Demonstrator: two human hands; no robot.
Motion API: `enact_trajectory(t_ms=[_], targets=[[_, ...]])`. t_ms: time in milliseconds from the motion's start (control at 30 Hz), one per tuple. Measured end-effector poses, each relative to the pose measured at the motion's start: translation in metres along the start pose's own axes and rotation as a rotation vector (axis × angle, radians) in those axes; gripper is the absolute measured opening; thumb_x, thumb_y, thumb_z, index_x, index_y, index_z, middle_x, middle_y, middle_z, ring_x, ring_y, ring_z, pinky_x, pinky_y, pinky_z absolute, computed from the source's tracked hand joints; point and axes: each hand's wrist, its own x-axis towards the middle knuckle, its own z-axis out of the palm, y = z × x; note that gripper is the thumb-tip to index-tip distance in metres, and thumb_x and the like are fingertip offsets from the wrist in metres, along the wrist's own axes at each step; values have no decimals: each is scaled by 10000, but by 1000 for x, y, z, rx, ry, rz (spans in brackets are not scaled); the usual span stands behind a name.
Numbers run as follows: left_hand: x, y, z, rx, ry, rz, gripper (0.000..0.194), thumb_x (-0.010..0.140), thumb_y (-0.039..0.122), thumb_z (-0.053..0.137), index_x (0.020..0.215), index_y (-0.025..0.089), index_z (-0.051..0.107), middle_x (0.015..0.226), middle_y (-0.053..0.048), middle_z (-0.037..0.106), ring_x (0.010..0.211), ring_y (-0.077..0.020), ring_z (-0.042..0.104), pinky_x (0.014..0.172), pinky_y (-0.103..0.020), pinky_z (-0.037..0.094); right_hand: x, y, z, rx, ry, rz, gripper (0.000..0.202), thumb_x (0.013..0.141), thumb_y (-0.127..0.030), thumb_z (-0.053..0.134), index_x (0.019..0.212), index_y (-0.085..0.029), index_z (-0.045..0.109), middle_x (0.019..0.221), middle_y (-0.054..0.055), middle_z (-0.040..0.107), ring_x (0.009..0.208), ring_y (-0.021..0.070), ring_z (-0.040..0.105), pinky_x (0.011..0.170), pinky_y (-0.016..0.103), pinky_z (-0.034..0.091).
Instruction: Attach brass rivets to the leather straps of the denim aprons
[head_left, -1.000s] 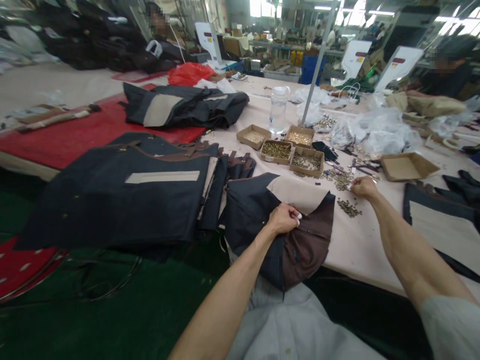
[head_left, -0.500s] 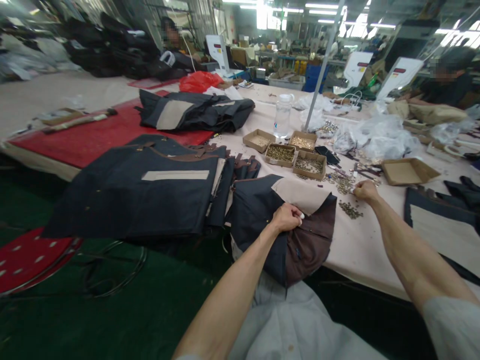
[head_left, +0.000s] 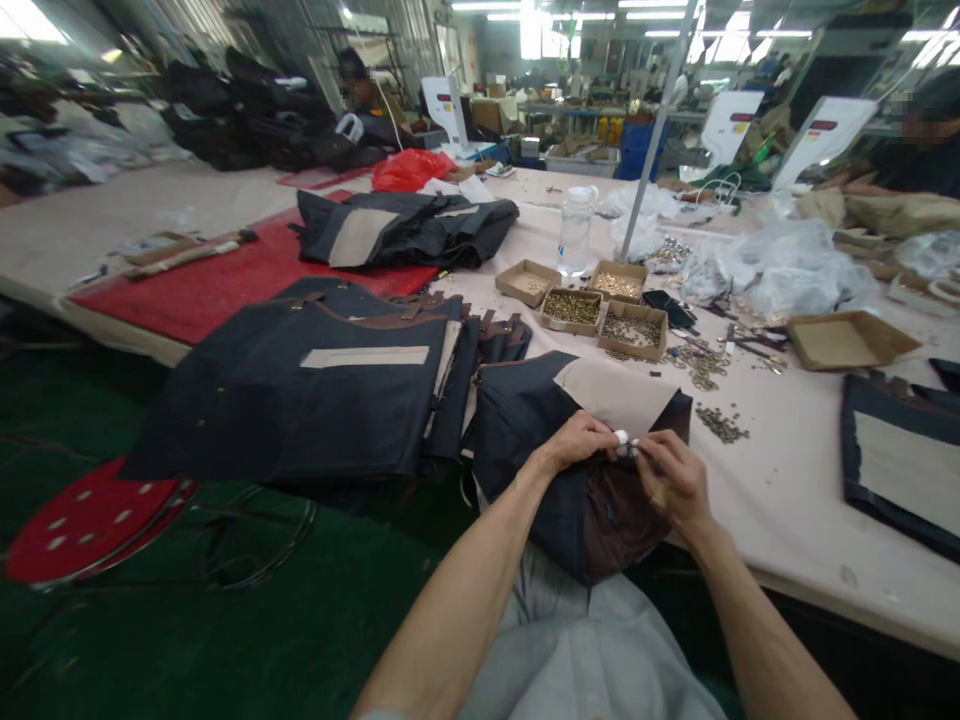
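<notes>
A dark fabric piece [head_left: 525, 410] with a beige panel [head_left: 615, 388] and brown lining [head_left: 619, 520] lies over the table's front edge, partly on my lap. My left hand [head_left: 585, 440] pinches the fabric near the beige panel's lower edge, with white coverings showing at the fingertips. Close beside it on the right, my right hand [head_left: 671, 475] has its fingers pressed together at the same spot. Whatever small thing sits between the fingertips is too small to name. Small metal pieces [head_left: 721, 424] lie in a pile on the table to the right.
Stacked dark fabric pieces [head_left: 322, 400] lie to the left. Small cardboard boxes [head_left: 570, 308] of metal parts and a clear jug [head_left: 575, 232] stand behind. At the right are a cardboard tray [head_left: 847, 340] and another fabric piece [head_left: 900, 465]. A red stool [head_left: 94, 520] stands lower left.
My right hand has moved left from the loose metal pieces to meet my left hand at the fabric. My left hand still grips the fabric. The view has shifted slightly.
</notes>
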Motion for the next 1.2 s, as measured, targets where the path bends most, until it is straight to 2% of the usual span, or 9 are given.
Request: enact_trajectory(t_ms=[100,233,367,467,600,733,833,1000,1200], targets=[[-5,1,-4,-38,-33,1,312,731,416,757,702,106,782,706,-77,722,683,-151,624,687,-236,472,-4,2,14,-27,-4,-40,213,895,-130,616,1048,-228,728,951,103,675,850,213,644,737,357,545],[-6,-3,-3,-90,-22,-9,291,658,363,801,772,95,798,718,-74,723,645,-143,603,660,-243,478,-3,2,13,91,-9,42,181,891,-161,627,1007,-227,750,963,98,687,845,206,656,739,348,549],[-3,-6,0,-99,-19,-23,265,619,296,810,796,99,812,708,-67,722,628,-139,598,647,-240,480,0,2,8,251,-22,355,132,845,-277,689,929,-213,769,913,65,729,822,215,675,742,340,547],[-3,-6,0,-87,-24,-28,239,611,268,805,786,106,815,692,-56,717,626,-137,597,647,-234,478,1,5,11,384,-42,598,189,780,-330,748,902,-188,777,785,42,730,688,193,651,641,304,522],[-5,-5,-2,-83,-29,-25,230,630,279,791,783,109,817,712,-60,727,654,-147,615,660,-233,486,0,10,21,526,32,742,227,721,-346,799,859,-169,767,667,21,688,574,159,590,554,278,470],[-5,-4,-1,-79,9,-29,249,646,269,768,828,108,825,708,-58,727,660,-149,616,663,-235,482,-5,15,25,577,49,739,237,686,-347,818,842,-175,766,735,40,717,640,179,623,597,293,504],[-3,-6,1,-70,69,-40,225,640,238,743,811,118,826,684,-46,720,662,-151,611,671,-240,474,-11,20,25,553,1,682,242,709,-330,782,901,-183,767,831,61,747,721,205,655,659,319,533],[-1,-7,2,-92,133,-44,156,644,237,709,711,128,798,675,-38,712,698,-158,623,717,-249,473,-17,24,29,266,-182,516,334,744,-250,689,1068,-211,760,925,56,747,730,204,624,696,343,519],[-4,0,0,-141,112,-56,162,642,261,695,694,120,756,631,-24,665,609,-123,548,636,-235,426,-16,23,33,209,-188,414,273,783,-208,609,1022,-212,740,894,38,726,712,189,601,688,314,496]])
